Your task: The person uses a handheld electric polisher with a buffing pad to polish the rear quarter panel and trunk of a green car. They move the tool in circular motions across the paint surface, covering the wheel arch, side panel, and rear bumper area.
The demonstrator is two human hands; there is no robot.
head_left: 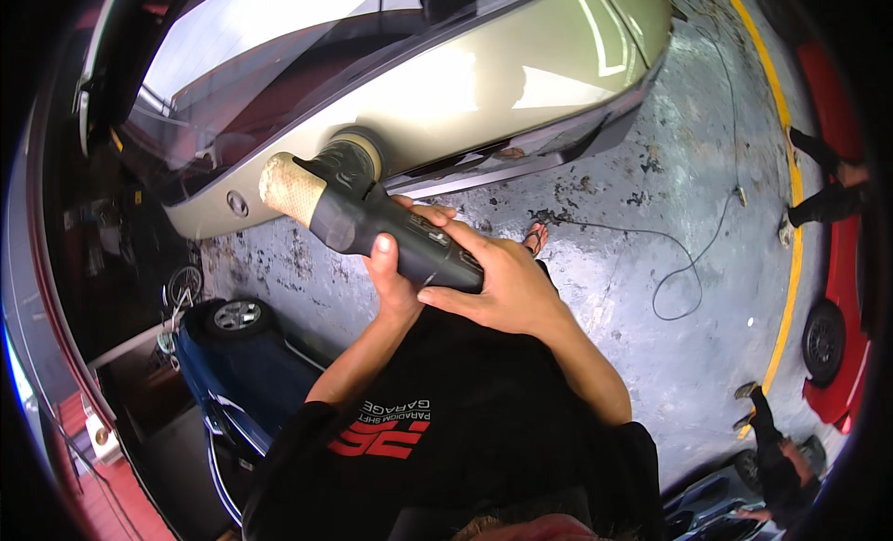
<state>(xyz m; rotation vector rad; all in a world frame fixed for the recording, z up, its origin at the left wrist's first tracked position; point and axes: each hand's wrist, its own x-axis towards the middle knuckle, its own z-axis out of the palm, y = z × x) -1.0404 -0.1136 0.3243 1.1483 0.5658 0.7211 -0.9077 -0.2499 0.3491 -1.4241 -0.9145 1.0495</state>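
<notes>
A dark blue car (200,346) stands at left, near the tail of a champagne-coloured car (437,85). A black power polisher (395,234) angles up to that car's side, its round pad (375,148) at the bodywork; whether it touches is unclear. The left hand (398,276) wraps the barrel midway, probably to steady the head, while the right hand (512,280) clasps the rear, likely for control. At right, a cord (651,231) loops across the worn grey floor (605,271).
</notes>
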